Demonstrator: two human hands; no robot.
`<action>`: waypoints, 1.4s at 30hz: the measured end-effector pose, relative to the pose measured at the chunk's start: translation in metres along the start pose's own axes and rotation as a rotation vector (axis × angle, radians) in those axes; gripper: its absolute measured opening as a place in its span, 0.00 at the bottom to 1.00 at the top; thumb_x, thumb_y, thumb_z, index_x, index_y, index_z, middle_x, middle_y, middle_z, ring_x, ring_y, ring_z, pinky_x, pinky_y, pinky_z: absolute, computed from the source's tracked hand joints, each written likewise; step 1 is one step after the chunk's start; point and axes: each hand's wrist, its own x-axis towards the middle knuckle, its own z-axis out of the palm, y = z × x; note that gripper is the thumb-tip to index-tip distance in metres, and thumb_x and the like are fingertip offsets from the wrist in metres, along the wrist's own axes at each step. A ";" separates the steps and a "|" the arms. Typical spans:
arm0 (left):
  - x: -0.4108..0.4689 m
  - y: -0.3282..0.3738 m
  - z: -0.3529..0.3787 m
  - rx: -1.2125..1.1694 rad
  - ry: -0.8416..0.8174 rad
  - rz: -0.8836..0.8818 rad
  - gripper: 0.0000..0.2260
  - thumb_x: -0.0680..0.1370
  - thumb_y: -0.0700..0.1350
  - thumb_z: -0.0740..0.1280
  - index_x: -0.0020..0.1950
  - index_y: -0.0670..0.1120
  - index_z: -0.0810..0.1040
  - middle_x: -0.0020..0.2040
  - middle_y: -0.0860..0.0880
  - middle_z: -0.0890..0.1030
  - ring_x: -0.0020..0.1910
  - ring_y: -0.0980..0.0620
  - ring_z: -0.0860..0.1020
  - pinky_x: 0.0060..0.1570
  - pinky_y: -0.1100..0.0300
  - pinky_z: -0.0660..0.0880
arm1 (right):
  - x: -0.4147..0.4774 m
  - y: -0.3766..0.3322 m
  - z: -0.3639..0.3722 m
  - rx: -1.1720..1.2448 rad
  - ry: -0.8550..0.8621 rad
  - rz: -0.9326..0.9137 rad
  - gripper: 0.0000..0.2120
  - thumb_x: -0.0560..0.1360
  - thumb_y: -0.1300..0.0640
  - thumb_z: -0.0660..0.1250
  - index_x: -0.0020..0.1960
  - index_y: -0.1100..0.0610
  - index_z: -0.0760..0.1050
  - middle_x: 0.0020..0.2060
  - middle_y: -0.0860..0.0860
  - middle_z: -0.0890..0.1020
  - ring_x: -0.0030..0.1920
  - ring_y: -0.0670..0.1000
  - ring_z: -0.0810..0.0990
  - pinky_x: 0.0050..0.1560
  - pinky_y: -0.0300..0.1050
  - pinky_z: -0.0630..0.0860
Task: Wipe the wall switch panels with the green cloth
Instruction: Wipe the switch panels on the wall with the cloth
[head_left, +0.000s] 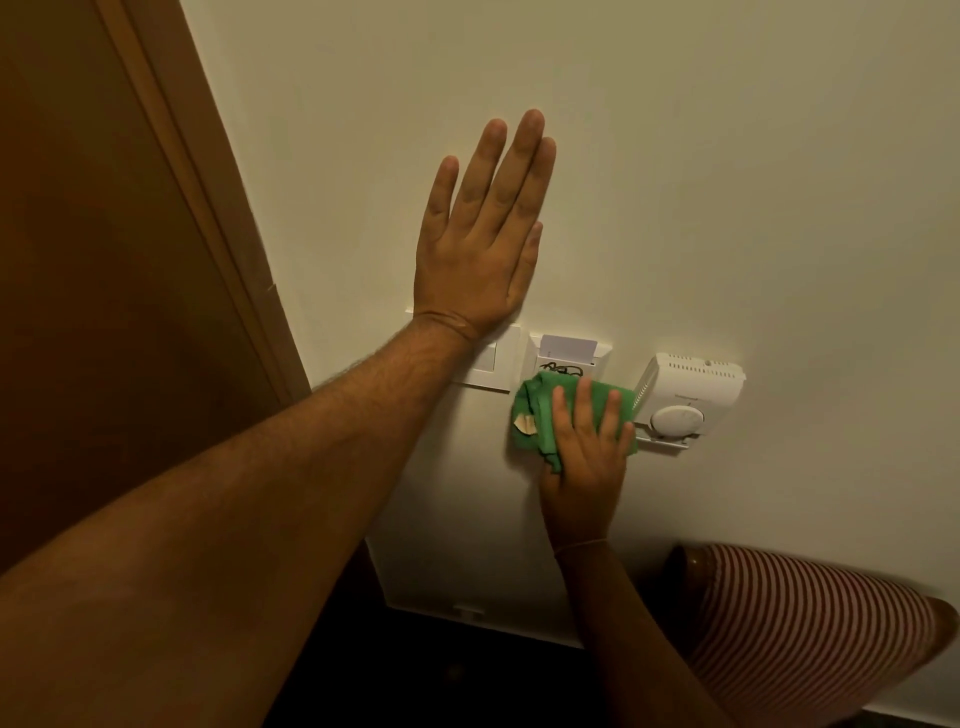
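Cloth: the green cloth (545, 410) is bunched and pressed flat to the wall, over the lower part of the card panel and touching the left edge of the thermostat; a pale tag shows at its left fold.
Right hand: the right hand (584, 452) lies on the cloth, fingers spread slightly and pointing up, palm pushing the cloth against the wall; it pinches nothing.
Card panel: a white panel (569, 349) with a card standing in its top slot; only its upper part shows above the cloth.
Switch: a white switch panel (493, 366) sits just left of the card panel, its upper left hidden by the left wrist.
Thermostat: a white box (685, 395) with vents on top and a round dial, just right of the cloth.
Left hand: the left hand (480, 234) is open and flat on the wall above the switch, fingers together, thumb tucked alongside.
Wall: the wall (727, 182) is plain cream, smooth, dimly lit.
Door: a brown door frame (208, 208) runs slantwise at left.
Sleeve: a red-and-white striped sleeve (805, 623) shows at lower right.
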 end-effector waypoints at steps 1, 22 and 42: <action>0.000 0.000 0.000 -0.010 0.002 -0.003 0.34 0.89 0.49 0.54 0.90 0.50 0.37 0.88 0.55 0.31 0.89 0.51 0.35 0.88 0.44 0.41 | 0.002 -0.008 0.004 0.044 -0.019 -0.019 0.38 0.77 0.63 0.68 0.82 0.52 0.57 0.83 0.51 0.57 0.86 0.53 0.43 0.84 0.59 0.45; -0.003 -0.003 0.007 0.033 0.020 -0.013 0.34 0.90 0.50 0.53 0.89 0.51 0.35 0.92 0.49 0.46 0.87 0.53 0.33 0.88 0.46 0.40 | 0.016 -0.038 0.019 0.234 -0.158 -0.162 0.44 0.70 0.74 0.65 0.83 0.53 0.58 0.83 0.47 0.56 0.86 0.52 0.46 0.85 0.52 0.39; 0.000 -0.006 0.016 0.064 0.055 -0.003 0.36 0.89 0.50 0.56 0.89 0.52 0.35 0.92 0.51 0.43 0.87 0.54 0.33 0.87 0.47 0.36 | 0.026 -0.035 0.010 0.185 -0.148 -0.267 0.33 0.77 0.71 0.60 0.80 0.55 0.67 0.82 0.49 0.62 0.85 0.50 0.53 0.84 0.50 0.46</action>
